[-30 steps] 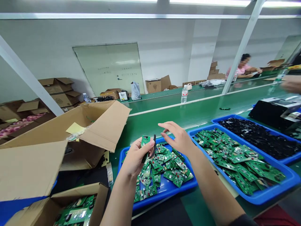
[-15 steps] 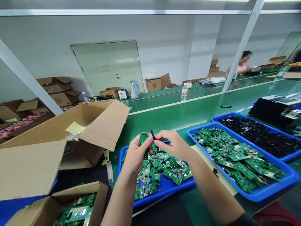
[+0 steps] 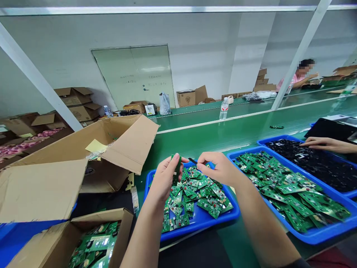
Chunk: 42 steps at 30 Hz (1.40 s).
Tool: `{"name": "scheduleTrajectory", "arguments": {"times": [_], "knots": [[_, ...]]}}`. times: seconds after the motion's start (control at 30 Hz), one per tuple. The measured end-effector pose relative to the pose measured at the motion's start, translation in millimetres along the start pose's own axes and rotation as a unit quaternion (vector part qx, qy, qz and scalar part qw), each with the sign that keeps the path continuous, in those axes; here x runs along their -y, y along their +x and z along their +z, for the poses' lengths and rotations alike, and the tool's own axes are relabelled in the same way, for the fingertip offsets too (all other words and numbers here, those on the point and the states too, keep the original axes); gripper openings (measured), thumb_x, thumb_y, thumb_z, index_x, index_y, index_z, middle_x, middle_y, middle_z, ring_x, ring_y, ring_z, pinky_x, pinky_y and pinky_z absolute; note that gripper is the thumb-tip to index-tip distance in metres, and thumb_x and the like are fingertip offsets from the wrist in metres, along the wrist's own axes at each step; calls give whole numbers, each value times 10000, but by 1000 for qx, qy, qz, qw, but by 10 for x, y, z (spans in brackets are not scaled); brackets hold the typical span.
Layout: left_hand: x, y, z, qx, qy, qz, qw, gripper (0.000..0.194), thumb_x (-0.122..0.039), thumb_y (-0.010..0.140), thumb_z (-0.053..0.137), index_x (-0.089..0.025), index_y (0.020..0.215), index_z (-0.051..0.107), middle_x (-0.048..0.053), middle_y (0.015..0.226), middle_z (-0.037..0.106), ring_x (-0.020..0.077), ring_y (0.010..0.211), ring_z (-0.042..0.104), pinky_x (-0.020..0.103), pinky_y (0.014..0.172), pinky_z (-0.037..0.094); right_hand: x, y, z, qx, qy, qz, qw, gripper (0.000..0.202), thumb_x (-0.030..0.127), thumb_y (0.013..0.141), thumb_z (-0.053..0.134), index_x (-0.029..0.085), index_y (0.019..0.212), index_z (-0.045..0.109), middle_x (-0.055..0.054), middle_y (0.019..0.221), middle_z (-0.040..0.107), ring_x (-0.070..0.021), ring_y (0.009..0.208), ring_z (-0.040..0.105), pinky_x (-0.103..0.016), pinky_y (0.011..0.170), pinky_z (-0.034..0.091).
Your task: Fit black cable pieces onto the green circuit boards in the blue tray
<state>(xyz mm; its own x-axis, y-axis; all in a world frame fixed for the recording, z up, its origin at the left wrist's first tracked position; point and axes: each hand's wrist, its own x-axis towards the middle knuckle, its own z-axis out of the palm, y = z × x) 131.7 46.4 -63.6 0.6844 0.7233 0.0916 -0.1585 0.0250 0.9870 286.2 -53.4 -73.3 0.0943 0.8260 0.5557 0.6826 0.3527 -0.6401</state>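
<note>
My left hand is closed on a green circuit board, tilted up with the thumb over its top end. To its right, my right hand pinches a small black strip between thumb and fingers; the strip points toward the board, apart from it. Below both hands lies a blue tray with many loose green circuit boards in it.
Right of my arm stands a second blue tray heaped with circuit boards. Behind it, another person's hand reaches into a tray of black parts. Cardboard boxes stand left; a water bottle stands beyond.
My right hand has drawn the black strip away from the board, to the right. The board has turned in my left hand. Another person's hand has come in over the black parts.
</note>
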Motion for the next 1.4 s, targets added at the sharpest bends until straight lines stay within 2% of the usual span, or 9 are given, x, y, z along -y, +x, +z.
{"name": "scheduleTrajectory", "arguments": {"times": [0.17,0.27,0.47,0.67,0.93,1.1,1.4], "knots": [[-21,16,-96,-42,-47,11,998,417,-548,725,675,-137,761,615,-44,582,486,56,447,440,182,432,329,-19,-26,-59,-11,-1,12,1000,192,220,867,480,177,694,554,-4,658,592,-124,618,535,-235,590,419],[-14,6,-92,-24,-47,11,999,394,-531,749,649,-143,801,607,-44,587,495,57,429,438,183,420,318,-1,-27,-45,-2,-11,8,1000,210,239,894,479,176,711,562,-10,672,601,-127,627,543,-231,582,422],[1,-32,-18,48,9,8,999,320,-467,793,620,-149,828,627,-38,594,531,59,430,455,180,433,334,26,-11,21,22,-48,-43,998,201,224,911,472,179,751,585,-19,695,615,-130,637,554,-233,614,446],[15,-30,-21,94,25,12,995,349,-478,817,591,-147,914,643,-25,601,561,70,431,477,188,436,341,3,-12,53,22,-67,-54,996,207,233,916,460,184,771,600,-31,724,639,-144,650,570,-244,618,457],[-2,-60,11,105,37,-1,994,314,-423,845,521,-165,982,634,-45,588,512,71,426,458,194,422,321,28,-18,50,19,-68,-79,994,213,229,929,445,183,774,583,-26,718,635,-136,642,559,-243,622,452],[-15,-63,27,89,9,-16,996,327,-373,795,498,-155,1005,622,-39,598,514,83,426,449,206,415,332,56,-21,56,20,-71,-81,994,213,222,931,442,187,776,583,-23,715,637,-135,631,562,-241,607,443],[32,-50,34,96,-7,-40,995,314,-310,755,487,-167,995,630,-40,594,520,93,455,479,196,422,360,63,-16,64,26,-83,-83,993,233,234,943,419,190,764,561,-23,703,622,-136,630,558,-248,601,429]]}}
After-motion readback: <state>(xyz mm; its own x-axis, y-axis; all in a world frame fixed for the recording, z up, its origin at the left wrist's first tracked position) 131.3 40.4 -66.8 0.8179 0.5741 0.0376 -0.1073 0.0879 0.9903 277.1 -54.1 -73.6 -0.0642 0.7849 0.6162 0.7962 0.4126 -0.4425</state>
